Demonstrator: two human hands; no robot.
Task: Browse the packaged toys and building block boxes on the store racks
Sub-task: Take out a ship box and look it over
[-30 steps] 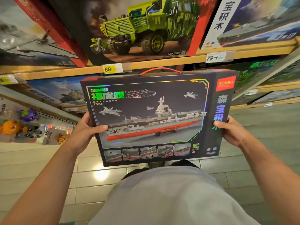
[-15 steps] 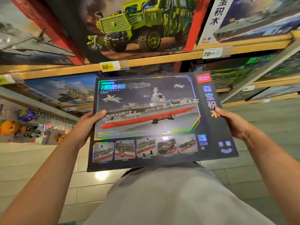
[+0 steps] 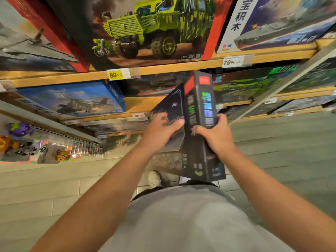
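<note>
A dark building-block box with an aircraft carrier picture [image 3: 199,110] stands turned on edge in front of me, its narrow side with coloured lettering facing the camera. My right hand [image 3: 217,136] grips that narrow side, thumb on the left and fingers on the right. My left hand [image 3: 161,130] lies on the box's front face with fingers spread and the thumb stretched toward the edge. The front picture is mostly hidden and blurred.
Wooden shelves [image 3: 163,68] hold a green truck box [image 3: 151,30], a white ship box [image 3: 276,22], a blue jet box [image 3: 72,100] and dark boxes lower down. Yellow price tags read 89.00 [image 3: 116,75] and 79.00 [image 3: 230,62]. Small packaged toys [image 3: 20,140] hang at left. Tiled floor lies below.
The box has swung from facing me flat to standing edge-on. Both hands have moved in toward the middle, and the left hand now lies across the front face.
</note>
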